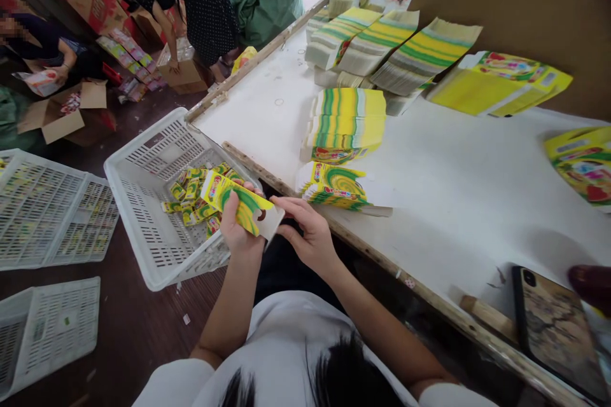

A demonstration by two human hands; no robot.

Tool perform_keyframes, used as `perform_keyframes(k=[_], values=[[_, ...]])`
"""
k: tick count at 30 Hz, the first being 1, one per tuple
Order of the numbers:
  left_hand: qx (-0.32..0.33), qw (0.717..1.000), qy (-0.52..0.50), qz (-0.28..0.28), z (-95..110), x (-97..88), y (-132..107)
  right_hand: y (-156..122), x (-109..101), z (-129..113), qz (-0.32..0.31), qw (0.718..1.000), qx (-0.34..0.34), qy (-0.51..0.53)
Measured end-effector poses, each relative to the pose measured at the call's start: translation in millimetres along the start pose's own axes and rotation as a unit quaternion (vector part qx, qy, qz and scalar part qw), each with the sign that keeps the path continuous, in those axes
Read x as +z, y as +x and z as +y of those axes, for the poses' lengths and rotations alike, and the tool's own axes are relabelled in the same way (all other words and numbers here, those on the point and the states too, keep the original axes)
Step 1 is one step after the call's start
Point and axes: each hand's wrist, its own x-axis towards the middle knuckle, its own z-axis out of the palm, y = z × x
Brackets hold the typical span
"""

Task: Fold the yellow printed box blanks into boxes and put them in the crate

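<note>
My left hand (236, 224) is wrapped round a small yellow-and-green carton (242, 203), held over the edge of a white slotted basket (143, 203). My right hand (308, 232) is beside it, fingers curled at the carton's white end flap. Several folded small cartons (193, 194) lie inside the basket. A low stack of flat carton blanks (337, 187) sits on the white table (453, 191) just past my right hand.
More stacks of flat blanks (348, 121) and fanned piles (382, 44) cover the far table. A phone (556, 331) lies at the near right edge. Other white baskets (48, 210) stand on the floor at left. Two people work among cardboard boxes (62, 114) beyond.
</note>
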Motion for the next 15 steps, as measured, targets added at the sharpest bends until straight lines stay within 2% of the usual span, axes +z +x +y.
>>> perform_keyframes(k=[2,4,7,9,12,15], values=[[-0.019,1.000,0.001,0.009,-4.7,-0.9,-5.4,-2.1,10.1,-1.4,0.033,0.999,-0.011,-0.040],[-0.028,0.999,0.001,0.024,-9.1,-0.7,-12.3,-3.5,21.4,-1.2,0.047,0.998,0.001,-0.035],[-0.017,0.999,0.015,0.039,-14.1,1.9,-22.2,-3.4,37.1,3.5,0.082,0.996,0.038,-0.025],[-0.004,0.999,0.027,0.029,-15.5,4.2,-26.5,-2.7,43.7,7.9,0.097,0.994,0.039,-0.036],[0.004,1.000,0.021,0.007,-14.8,6.7,-28.5,-4.6,45.8,12.4,0.106,0.992,-0.003,-0.062],[0.008,1.000,0.000,-0.009,-14.0,6.8,-27.8,-10.4,42.0,14.6,0.054,0.991,-0.069,-0.103]])
